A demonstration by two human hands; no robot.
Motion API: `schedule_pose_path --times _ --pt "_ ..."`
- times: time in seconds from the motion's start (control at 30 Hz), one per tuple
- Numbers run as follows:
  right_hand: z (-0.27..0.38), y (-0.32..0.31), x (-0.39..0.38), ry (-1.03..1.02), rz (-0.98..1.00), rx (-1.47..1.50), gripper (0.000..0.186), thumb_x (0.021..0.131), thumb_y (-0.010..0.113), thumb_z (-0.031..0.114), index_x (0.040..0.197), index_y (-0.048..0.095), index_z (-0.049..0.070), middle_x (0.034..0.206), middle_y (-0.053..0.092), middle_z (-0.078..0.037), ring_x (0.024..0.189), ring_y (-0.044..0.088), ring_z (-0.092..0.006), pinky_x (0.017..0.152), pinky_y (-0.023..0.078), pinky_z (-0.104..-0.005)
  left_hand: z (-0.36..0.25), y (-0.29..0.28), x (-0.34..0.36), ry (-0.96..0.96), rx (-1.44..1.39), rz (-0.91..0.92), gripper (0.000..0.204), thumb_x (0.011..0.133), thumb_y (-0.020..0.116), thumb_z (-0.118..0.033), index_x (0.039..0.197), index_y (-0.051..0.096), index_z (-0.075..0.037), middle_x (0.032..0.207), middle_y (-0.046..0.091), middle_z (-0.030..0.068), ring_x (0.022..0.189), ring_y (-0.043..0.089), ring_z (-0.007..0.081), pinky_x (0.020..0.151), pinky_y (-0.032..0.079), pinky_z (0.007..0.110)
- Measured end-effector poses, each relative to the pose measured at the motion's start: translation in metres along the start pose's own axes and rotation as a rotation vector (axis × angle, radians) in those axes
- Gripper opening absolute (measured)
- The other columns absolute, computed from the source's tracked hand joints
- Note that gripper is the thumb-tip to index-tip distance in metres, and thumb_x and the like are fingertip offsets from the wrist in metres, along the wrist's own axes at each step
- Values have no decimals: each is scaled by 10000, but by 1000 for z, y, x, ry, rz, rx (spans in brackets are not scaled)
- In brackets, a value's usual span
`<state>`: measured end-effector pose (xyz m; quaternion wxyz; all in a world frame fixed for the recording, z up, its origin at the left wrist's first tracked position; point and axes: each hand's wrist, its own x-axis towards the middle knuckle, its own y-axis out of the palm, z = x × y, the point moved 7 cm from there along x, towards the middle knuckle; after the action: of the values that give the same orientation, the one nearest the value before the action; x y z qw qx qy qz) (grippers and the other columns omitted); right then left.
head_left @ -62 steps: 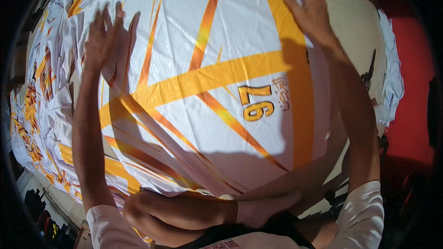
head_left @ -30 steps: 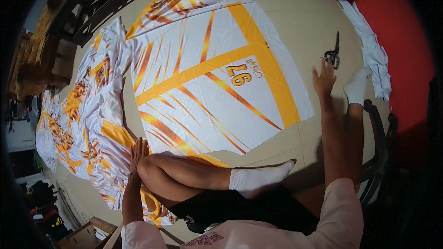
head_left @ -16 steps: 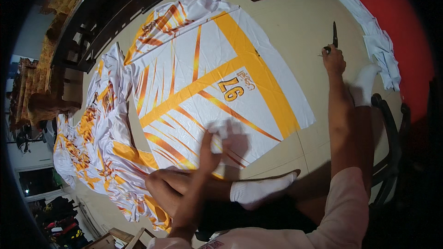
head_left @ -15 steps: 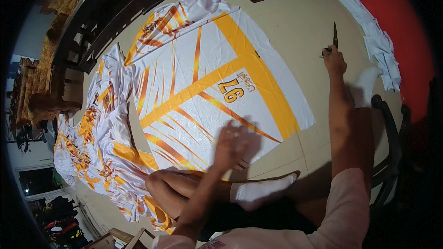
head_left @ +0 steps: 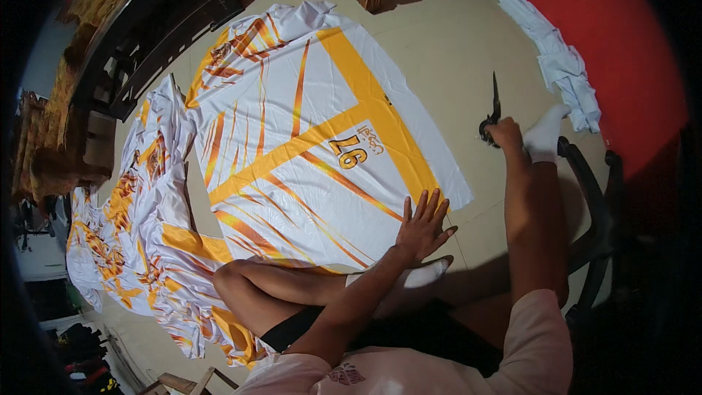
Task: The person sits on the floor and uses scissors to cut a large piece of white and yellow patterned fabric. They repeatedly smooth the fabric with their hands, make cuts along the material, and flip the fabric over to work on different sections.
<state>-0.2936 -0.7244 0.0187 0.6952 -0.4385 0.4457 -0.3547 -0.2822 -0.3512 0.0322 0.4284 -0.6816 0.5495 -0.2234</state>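
Shifted rightward, left hand [head_left: 423, 234] spread open, empty, over near corner of cloth [head_left: 314, 175] on floor [head_left: 446, 51], seemingly to steady it; right hand [head_left: 503, 134] closed round scissors [head_left: 496, 99], blades pointing away.

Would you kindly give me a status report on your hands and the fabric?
Left hand open over near-right corner of fabric. Right hand gripping dark scissors. Fabric spread on floor; bent leg hides part of near edge.

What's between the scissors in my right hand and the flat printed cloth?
In the head view, pale tiled floor lies between the scissors and the printed cloth.
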Motion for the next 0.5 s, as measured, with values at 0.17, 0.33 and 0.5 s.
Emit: schedule_pose_path --times 0.17,0.33,0.5 --pt "-29 25 -68 -154 504 950 334 910 676 324 1033 747 22 805 729 -86 744 716 -211 708 561 -342 101 -52 -60 -348 -112 -302 1117 841 648 -707 1626 182 -64 1698 71 233 1553 61 484 1147 97 771" --pt "-84 25 -131 -102 525 1282 357 939 628 371 1099 710 63 900 701 -53 833 672 -181 771 524 -321 188 -94 -134 -836 50 136 1479 630 784 -792 1635 -15 -57 1679 -126 277 1529 -139 519 1052 118 868" --pt "-94 25 -143 -6 358 1297 382 968 580 418 1165 673 103 996 673 -19 922 628 -151 834 488 -299 183 -72 -154 -923 131 452 1646 547 883 -717 1595 -191 -43 1642 -231 303 1454 -276 577 1039 101 884"
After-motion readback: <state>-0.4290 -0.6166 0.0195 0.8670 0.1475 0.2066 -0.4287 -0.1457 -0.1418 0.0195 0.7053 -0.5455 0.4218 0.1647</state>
